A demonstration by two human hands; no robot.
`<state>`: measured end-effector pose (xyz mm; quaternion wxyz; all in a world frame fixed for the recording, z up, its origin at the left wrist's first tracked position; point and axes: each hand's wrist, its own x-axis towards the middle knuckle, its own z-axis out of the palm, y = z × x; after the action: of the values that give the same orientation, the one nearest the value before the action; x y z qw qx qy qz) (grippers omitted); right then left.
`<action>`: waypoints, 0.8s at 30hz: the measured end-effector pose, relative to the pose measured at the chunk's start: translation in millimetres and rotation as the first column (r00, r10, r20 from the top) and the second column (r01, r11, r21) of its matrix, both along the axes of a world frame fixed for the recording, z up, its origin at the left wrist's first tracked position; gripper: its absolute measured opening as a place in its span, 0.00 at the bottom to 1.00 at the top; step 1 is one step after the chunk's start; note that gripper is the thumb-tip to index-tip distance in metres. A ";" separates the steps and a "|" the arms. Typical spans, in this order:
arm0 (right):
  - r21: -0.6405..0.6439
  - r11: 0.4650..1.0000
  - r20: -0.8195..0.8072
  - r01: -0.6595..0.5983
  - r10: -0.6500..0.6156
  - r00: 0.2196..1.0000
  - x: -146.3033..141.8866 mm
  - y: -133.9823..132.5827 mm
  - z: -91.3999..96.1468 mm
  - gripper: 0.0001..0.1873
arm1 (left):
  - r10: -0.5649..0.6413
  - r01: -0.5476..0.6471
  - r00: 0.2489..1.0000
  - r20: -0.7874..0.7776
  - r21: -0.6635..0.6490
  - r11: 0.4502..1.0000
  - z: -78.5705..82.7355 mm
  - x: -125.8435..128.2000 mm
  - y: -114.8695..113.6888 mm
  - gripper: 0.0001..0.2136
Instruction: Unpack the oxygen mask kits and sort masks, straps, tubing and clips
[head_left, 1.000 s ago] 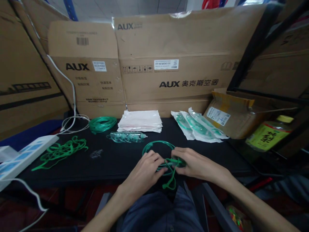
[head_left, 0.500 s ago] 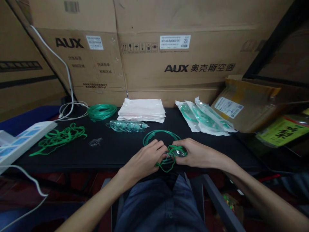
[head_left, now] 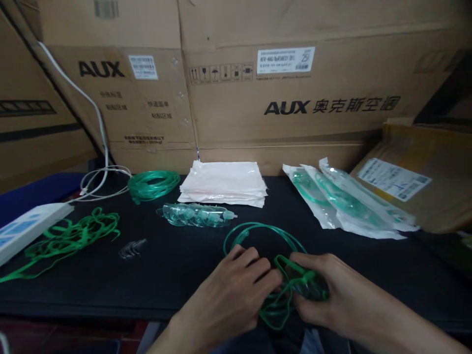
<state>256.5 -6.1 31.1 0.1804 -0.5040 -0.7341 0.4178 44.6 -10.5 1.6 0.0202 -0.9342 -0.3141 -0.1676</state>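
Observation:
My left hand point(head_left: 232, 290) and my right hand point(head_left: 332, 295) meet at the near edge of the black table point(head_left: 177, 265). Both are closed on a green oxygen mask with its elastic strap point(head_left: 295, 285) bunched between them. The mask's green tubing point(head_left: 258, 231) loops on the table just beyond my fingers. A loop of the strap hangs below my left hand's fingers.
Behind lie a row of clear green masks point(head_left: 195, 215), a stack of white pouches point(head_left: 223, 183), a tubing coil point(head_left: 153, 184), sealed packs point(head_left: 346, 201), green straps point(head_left: 70, 236), small clear clips point(head_left: 132, 248) and a power strip point(head_left: 25, 231). Cardboard boxes point(head_left: 295, 98) wall the back.
The view has moved closer and lower over the table. My hands stay together on the mask and strap, now nearer the bottom of the picture.

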 end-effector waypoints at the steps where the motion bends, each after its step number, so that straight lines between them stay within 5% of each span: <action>1: -0.010 1.000 -0.006 0.009 -0.009 1.000 -0.2 1.4 -2.3 0.03 | -0.004 0.004 1.000 0.010 0.015 1.000 -1.0 0.3 0.3 0.08; 5: -0.011 1.000 0.052 -0.001 0.002 0.999 0.8 3.2 -3.8 0.03 | -0.048 0.043 0.995 0.090 0.060 0.997 -5.6 -0.6 1.5 0.02; 24: 0.251 0.968 0.111 -0.026 -0.002 0.994 8.0 -21.5 2.2 0.08 | -0.039 0.026 0.982 0.184 0.070 0.997 -5.9 0.2 0.0 0.11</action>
<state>264.4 -27.6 33.4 0.1998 -0.4949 -0.7931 0.2937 44.8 -10.5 -4.3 0.0198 -0.9184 -0.2935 -0.2644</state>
